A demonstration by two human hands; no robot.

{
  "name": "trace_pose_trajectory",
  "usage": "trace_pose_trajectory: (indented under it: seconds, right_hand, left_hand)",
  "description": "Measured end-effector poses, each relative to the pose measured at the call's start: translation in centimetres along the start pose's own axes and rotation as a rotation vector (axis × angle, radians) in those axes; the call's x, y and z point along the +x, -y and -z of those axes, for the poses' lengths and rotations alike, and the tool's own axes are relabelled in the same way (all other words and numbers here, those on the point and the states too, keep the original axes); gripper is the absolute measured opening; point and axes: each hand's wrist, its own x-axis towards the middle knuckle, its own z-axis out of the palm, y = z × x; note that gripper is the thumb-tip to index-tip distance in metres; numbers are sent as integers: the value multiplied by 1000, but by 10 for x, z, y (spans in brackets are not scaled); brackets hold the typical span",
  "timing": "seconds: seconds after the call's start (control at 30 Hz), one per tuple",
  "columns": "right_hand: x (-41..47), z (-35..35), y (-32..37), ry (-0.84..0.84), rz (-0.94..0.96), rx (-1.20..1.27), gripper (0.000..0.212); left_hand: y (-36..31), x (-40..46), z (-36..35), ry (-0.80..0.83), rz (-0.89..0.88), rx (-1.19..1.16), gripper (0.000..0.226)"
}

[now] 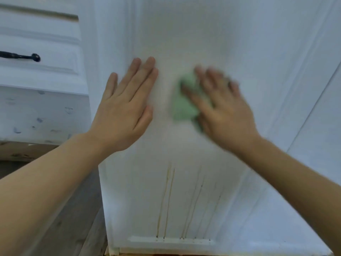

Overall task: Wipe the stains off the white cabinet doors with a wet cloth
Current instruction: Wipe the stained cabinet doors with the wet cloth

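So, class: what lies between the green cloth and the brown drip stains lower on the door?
In the head view, only bare white door panel separates the green cloth from the drip stains.

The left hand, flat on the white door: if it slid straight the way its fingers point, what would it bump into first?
Probably nothing soon. The left hand points up the cabinet door, which looks bare above its fingertips up to the picture's top. The green cloth lies off to its right, out of that line.

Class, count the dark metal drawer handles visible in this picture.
1: a dark metal drawer handle on the white drawer front at upper left, cut off by the frame edge. Others may lie outside view.
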Motion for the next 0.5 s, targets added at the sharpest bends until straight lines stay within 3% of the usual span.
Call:
trace_pose_trajectory:
  seconds: [0.1,0.17,0.23,0.37,0.5]
  right_hand:
    - [45,-9,11,-154,-407,50,51]
    - [44,-21,34,-235,-527,58,50]
    - [19,-36,59,-223,-441,60,50]
    - [-63,-52,103,56,-73,9,56]
    - [-98,-43,104,257,204,109,45]
  left_hand:
    - [1,-10,-10,-16,71,-42,58]
    - [1,-11,-17,-37,77,-41,57]
    - [4,-11,-21,-50,52,-24,57]
    - [7,-11,-19,-45,15,-8,59]
    - [6,-12,-9,20,20,-31,60]
